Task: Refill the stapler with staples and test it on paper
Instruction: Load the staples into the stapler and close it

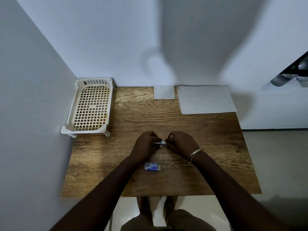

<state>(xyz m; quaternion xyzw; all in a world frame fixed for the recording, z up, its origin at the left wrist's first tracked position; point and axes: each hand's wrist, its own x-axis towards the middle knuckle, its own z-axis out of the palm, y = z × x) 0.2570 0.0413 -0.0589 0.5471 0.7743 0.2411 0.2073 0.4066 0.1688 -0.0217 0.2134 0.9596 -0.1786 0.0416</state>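
Two hands: the left hand (146, 144) and the right hand (180, 143) meet over the middle of the wooden surface (208, 139), knuckles turned toward each other, both forearms reaching in from the near edge.
Stapler: the stapler (159, 143) is small, silvery with a pale part, and sits in the narrow gap between the two hands; only a short stretch of it shows. Whether it rests on the surface or is lifted just off it, I cannot tell, nor whether it is hinged open.
Left grip: the fingers (152, 136) curl closed round the stapler's left end, hiding most of it.
Right grip: fingers curled and pinching the stapler's right end, a ring (171, 139) on one of them and a thin bangle (195, 155) at the wrist.
Staple box: a small blue and white staple box (153, 167) lies flat on the surface, nearer the person than the hands, between the two forearms, apart from the stapler.
Paper: white paper (205, 99) lies at the far right corner, well apart from both hands.
Card: a small square card (164, 92) lies just left of the paper at the far edge.
Basket: a cream lattice basket (90, 105) on short legs stands at the far left, against the wall.
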